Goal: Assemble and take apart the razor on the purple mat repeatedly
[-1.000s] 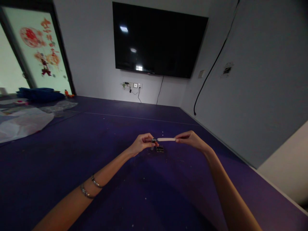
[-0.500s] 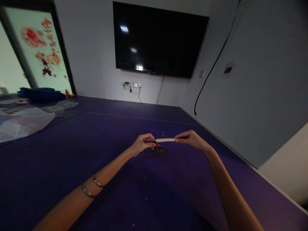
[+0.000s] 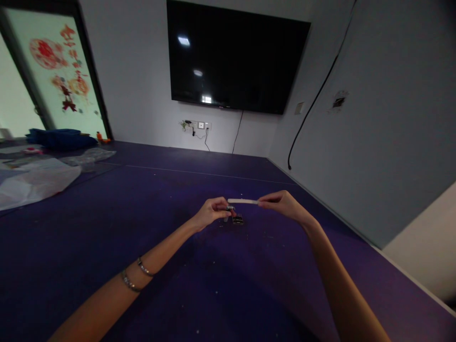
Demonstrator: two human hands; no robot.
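Observation:
My right hand [image 3: 280, 202] pinches one end of a thin, flat, pale stick [image 3: 242, 201], which looks like wood and points left, almost level. The stick's far end lies just above the fingertips of my left hand [image 3: 213, 213]. Between the thumb and fingers of that left hand is a small dark and silvery part [image 3: 230, 208], too small to name. Right below it, a small dark block-like piece [image 3: 237, 219] rests on the purple surface, with a bit of red beside it. Two bracelets circle my left forearm.
White plastic sheeting [image 3: 39, 183] and a dark blue cloth-like bundle [image 3: 60, 138] lie at the far left. A black cable [image 3: 313, 107] hangs along the right wall. Small pale crumbs dot the purple surface [image 3: 142, 204]. A large screen [image 3: 237, 57] hangs on the back wall.
The left end of the stick has lifted slightly, from level with the small part in my left hand to just above it. My left hand has hardly moved.

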